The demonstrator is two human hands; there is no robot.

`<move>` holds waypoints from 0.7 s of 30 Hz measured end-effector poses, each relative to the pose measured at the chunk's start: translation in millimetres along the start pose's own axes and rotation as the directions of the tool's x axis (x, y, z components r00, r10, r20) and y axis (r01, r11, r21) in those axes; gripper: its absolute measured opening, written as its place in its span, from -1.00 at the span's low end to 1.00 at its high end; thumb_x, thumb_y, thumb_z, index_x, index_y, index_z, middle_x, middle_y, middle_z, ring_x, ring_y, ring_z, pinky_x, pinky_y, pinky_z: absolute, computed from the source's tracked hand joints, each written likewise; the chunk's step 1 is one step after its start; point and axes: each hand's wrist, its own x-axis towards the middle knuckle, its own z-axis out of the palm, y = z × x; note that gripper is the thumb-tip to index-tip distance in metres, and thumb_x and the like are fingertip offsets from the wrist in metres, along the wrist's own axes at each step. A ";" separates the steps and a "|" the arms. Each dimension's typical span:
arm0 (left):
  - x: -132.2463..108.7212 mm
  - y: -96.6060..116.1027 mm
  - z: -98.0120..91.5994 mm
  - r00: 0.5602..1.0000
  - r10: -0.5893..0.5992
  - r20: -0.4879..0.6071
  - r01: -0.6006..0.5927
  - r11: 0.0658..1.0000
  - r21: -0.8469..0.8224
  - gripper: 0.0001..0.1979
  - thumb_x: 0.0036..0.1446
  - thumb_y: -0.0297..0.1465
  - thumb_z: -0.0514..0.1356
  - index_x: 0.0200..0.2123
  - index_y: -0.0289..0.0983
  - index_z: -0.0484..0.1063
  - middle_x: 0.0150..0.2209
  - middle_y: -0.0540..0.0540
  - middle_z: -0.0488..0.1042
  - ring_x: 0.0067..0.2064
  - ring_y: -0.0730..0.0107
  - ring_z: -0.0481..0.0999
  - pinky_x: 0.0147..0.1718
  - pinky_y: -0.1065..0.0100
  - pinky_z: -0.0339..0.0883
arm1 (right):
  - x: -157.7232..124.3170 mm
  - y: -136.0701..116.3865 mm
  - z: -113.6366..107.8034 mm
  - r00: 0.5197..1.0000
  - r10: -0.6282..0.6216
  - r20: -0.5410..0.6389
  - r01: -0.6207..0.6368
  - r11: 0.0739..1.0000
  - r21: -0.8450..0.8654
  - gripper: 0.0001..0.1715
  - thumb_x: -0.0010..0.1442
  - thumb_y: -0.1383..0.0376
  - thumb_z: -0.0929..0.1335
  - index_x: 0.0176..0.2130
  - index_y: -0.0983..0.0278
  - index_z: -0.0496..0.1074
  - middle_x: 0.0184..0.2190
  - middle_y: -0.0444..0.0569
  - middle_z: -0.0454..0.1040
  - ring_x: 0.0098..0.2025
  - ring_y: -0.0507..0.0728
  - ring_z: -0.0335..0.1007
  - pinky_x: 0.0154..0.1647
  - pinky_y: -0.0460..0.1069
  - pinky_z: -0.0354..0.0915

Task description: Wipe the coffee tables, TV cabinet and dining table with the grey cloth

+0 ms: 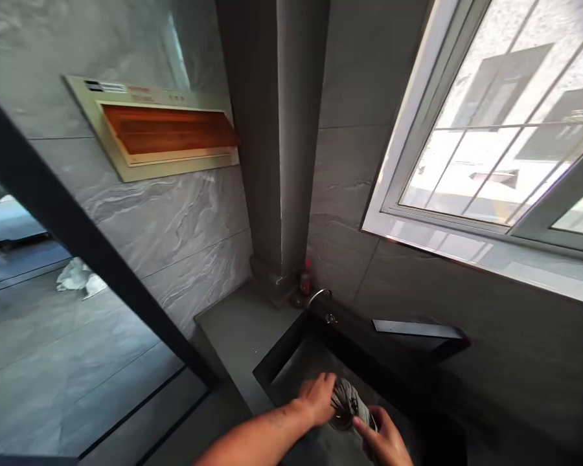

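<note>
Over the dark sink (284,366) my two hands meet at a grey, roughly cylindrical thing (354,400) with dark markings and a ribbed, brownish round end. Its exact kind is not clear. My right hand (386,440) is closed on its right side, the thumb lying across the front. Curled fingers of my left hand (318,398) touch its left edge; the left thumb is hidden. The thing is tilted, its round end facing toward me and to the left.
A curved faucet (320,294) rises at the sink's back corner, beside a red-capped bottle (306,278). A grey counter (243,330) borders the sink on the left. A flat dark bar (412,329) juts out on the right, below the window sill (466,252).
</note>
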 end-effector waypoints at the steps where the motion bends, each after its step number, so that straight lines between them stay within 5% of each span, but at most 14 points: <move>1: -20.1 -3.0 -7.9 0.998 -0.026 -0.056 0.026 1.000 -0.012 -0.12 -0.05 -0.31 0.49 0.34 -0.33 0.35 0.29 -0.46 0.43 0.27 -0.41 0.47 0.27 -0.27 0.32 | -10.1 -5.7 -0.5 0.998 0.008 0.069 -0.013 0.997 0.073 -0.21 -0.17 -0.31 0.55 -0.22 0.24 0.54 -0.45 0.08 0.56 -0.52 0.20 0.42 -0.49 0.05 0.32; 4: -90.1 -18.1 -32.4 0.999 -0.041 -0.026 0.033 0.965 -0.259 -0.02 -0.24 -0.03 0.59 0.23 -0.35 0.49 0.25 -0.43 0.47 0.30 -0.43 0.41 0.31 -0.25 0.25 | -45.9 -35.3 9.9 0.971 -0.062 0.230 0.008 0.973 0.232 -0.11 -0.13 -0.42 0.52 -0.19 0.25 0.58 -0.48 0.04 0.54 -0.50 0.19 0.39 -0.47 0.04 0.31; 6: -136.9 -29.6 -43.3 0.997 0.067 0.044 -0.023 0.770 -0.637 -0.03 -0.16 0.10 0.54 0.25 -0.30 0.50 0.22 -0.33 0.53 0.26 -0.28 0.46 0.26 -0.12 0.33 | -71.8 -59.6 24.9 0.938 -0.179 0.297 0.098 0.959 0.266 -0.13 -0.11 -0.41 0.53 -0.19 0.25 0.62 -0.45 0.05 0.56 -0.41 0.24 0.47 -0.37 0.07 0.38; 8: -178.5 -40.2 -50.6 0.996 0.084 -0.043 -0.081 0.539 -0.838 -0.02 -0.08 0.20 0.50 0.26 -0.30 0.49 0.15 -0.29 0.58 0.17 -0.15 0.53 0.17 -0.02 0.39 | -95.3 -82.3 44.5 0.873 -0.312 0.376 0.213 0.936 0.281 -0.23 -0.04 -0.34 0.55 -0.19 0.24 0.65 -0.36 0.07 0.60 -0.25 0.31 0.54 -0.22 0.10 0.44; 10: -214.6 -50.6 -58.2 0.971 -0.039 -0.237 -0.187 0.501 -0.845 -0.08 -0.03 0.23 0.48 0.18 -0.34 0.55 0.06 -0.30 0.60 0.08 -0.10 0.56 0.11 0.02 0.41 | -113.6 -100.5 68.9 0.790 -0.391 0.473 0.268 0.913 0.308 -0.29 0.04 -0.28 0.56 -0.16 0.24 0.68 -0.29 0.08 0.63 -0.17 0.31 0.55 -0.14 0.10 0.44; 11: -231.7 -56.3 -63.0 0.925 -0.117 -0.361 -0.243 0.548 -0.801 -0.16 0.02 0.22 0.46 0.11 -0.34 0.59 0.04 -0.31 0.60 0.08 -0.10 0.55 0.12 0.02 0.40 | -120.9 -107.6 83.4 0.762 -0.401 0.508 0.255 0.908 0.333 -0.30 0.06 -0.27 0.56 -0.13 0.24 0.68 -0.27 0.08 0.63 -0.20 0.28 0.54 -0.16 0.09 0.43; 13: -266.4 -69.4 -74.5 0.766 -0.230 -0.601 -0.328 0.663 -0.672 -0.36 0.19 0.17 0.37 -0.04 -0.30 0.68 0.07 -0.31 0.57 0.14 -0.11 0.52 0.20 0.02 0.35 | -133.4 -118.8 117.2 0.730 -0.371 0.575 0.153 0.908 0.391 -0.27 0.08 -0.29 0.55 -0.13 0.26 0.67 -0.30 0.06 0.62 -0.29 0.20 0.50 -0.24 0.04 0.39; 15: -304.3 -84.3 -86.6 0.613 -0.272 -0.742 -0.365 0.736 -0.571 -0.50 0.32 0.09 0.29 -0.12 -0.24 0.72 0.12 -0.29 0.55 0.21 -0.11 0.48 0.29 0.03 0.28 | -147.3 -128.2 155.8 0.688 -0.343 0.640 0.034 0.896 0.444 -0.26 0.07 -0.30 0.55 -0.16 0.28 0.65 -0.35 0.04 0.61 -0.35 0.16 0.47 -0.28 0.01 0.36; 16: -324.6 -91.8 -92.0 0.570 -0.285 -0.771 -0.383 0.737 -0.556 -0.54 0.35 0.05 0.28 -0.11 -0.22 0.72 0.13 -0.28 0.55 0.22 -0.10 0.48 0.31 0.03 0.26 | -155.9 -133.1 175.8 0.656 -0.346 0.671 -0.002 0.888 0.460 -0.26 0.06 -0.31 0.56 -0.18 0.27 0.64 -0.37 0.03 0.60 -0.36 0.15 0.47 -0.28 0.00 0.36; 21: -428.1 -125.9 -109.1 0.534 -0.386 -0.752 -0.526 0.545 -0.653 -0.47 0.27 -0.05 0.41 0.18 -0.21 0.59 0.15 -0.24 0.60 0.19 -0.07 0.52 0.27 0.03 0.33 | -213.7 -160.4 268.4 0.409 -0.510 0.757 0.136 0.854 0.502 -0.30 0.10 -0.28 0.56 -0.15 0.26 0.65 -0.28 0.04 0.66 -0.28 0.17 0.54 -0.15 0.04 0.43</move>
